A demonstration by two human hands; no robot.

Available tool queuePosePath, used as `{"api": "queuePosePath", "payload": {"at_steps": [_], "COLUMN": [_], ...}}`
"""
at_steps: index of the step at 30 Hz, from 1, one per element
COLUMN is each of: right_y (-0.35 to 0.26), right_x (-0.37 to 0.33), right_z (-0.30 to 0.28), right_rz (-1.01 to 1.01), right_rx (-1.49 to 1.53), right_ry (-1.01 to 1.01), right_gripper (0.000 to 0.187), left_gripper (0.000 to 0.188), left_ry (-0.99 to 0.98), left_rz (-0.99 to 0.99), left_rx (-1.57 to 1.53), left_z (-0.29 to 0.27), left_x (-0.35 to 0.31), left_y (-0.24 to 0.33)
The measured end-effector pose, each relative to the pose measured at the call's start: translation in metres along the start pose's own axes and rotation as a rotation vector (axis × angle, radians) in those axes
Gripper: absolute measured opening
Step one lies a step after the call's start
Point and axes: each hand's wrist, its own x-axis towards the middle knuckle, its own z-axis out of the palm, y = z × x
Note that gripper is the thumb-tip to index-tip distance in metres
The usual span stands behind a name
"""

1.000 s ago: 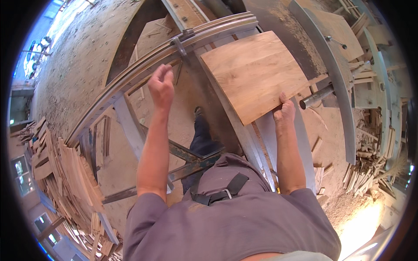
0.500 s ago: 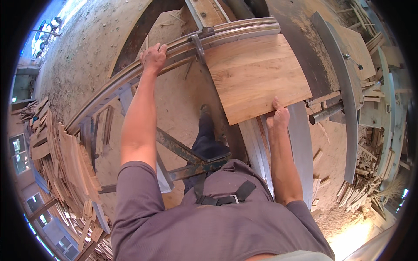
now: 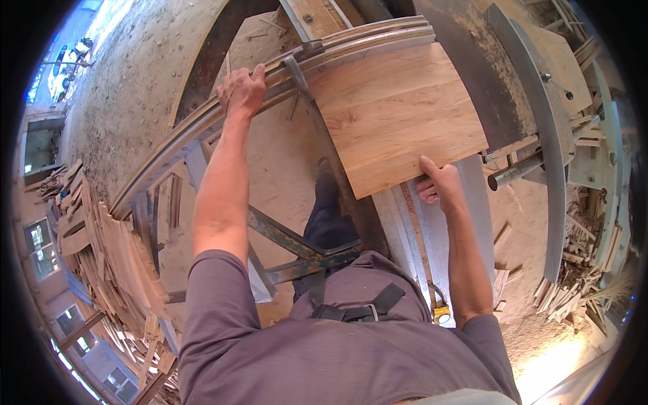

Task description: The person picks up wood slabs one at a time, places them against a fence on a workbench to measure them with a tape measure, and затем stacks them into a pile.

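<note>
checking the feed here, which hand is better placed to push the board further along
Right. The right hand already grips the near edge of the pale rectangular wooden board; the left hand rests on the curved metal rail, off the board.

**sawdust_joe:** where's the open room around that saw table?

**plank_rat:** Mostly between the arms. The left hand (image 3: 241, 91) grips the metal rail (image 3: 202, 131), the right hand (image 3: 437, 185) holds the near edge of the wooden board (image 3: 398, 115), and the gap between them is open air down to the sawdust floor (image 3: 283, 169).

**sawdust_joe:** anything blocking?

**plank_rat:** A metal frame brace (image 3: 297, 243) crosses low in that gap. Just right of the right hand a steel pipe (image 3: 516, 170) sticks out, with a curved grey guard (image 3: 547, 135) beyond it. On the far left, stacked offcuts (image 3: 111, 260) crowd the floor past the rail.
</note>
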Motion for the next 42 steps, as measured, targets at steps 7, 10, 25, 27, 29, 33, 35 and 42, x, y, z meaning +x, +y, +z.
{"api": "queuePosePath", "payload": {"at_steps": [7,10,25,27,29,33,35,42], "right_y": [0.012,0.000,-0.005,-0.013,-0.018,-0.013,-0.014,-0.016], "right_x": [0.031,0.044,0.125,0.117,0.101,0.071,0.054,0.058], "right_z": [-0.065,-0.074,-0.057,-0.054,-0.046,-0.005,0.026,0.026], "right_rz": [-0.350,-0.682,-0.541,-0.613,-0.770,-1.093,-1.268,-1.274], "right_rx": [-0.355,-0.370,-0.365,-0.455,-0.578,-0.792,-0.851,-0.859], "right_ry": [0.441,0.872,0.990,1.020,1.062,0.756,0.450,0.484], "right_gripper": [0.026,0.019,0.033,0.035,0.037,0.040,0.042,0.035], "left_gripper": [0.062,0.061,0.050,0.049,0.050,0.051,0.052,0.051], "left_ry": [0.055,0.107,0.202,0.218,0.229,0.248,0.261,0.266], "left_rz": [0.028,0.022,-0.056,-0.036,-0.004,0.036,0.040,0.010], "left_rx": [0.034,0.043,0.046,0.050,0.046,0.061,0.085,0.068], "left_z": [0.006,0.013,0.017,0.017,0.020,0.021,0.023,0.026], "left_x": [0.000,-0.002,0.006,0.006,0.005,0.005,0.003,0.007], "left_y": [-0.008,-0.011,0.011,0.006,0.002,0.003,0.006,0.007]}}
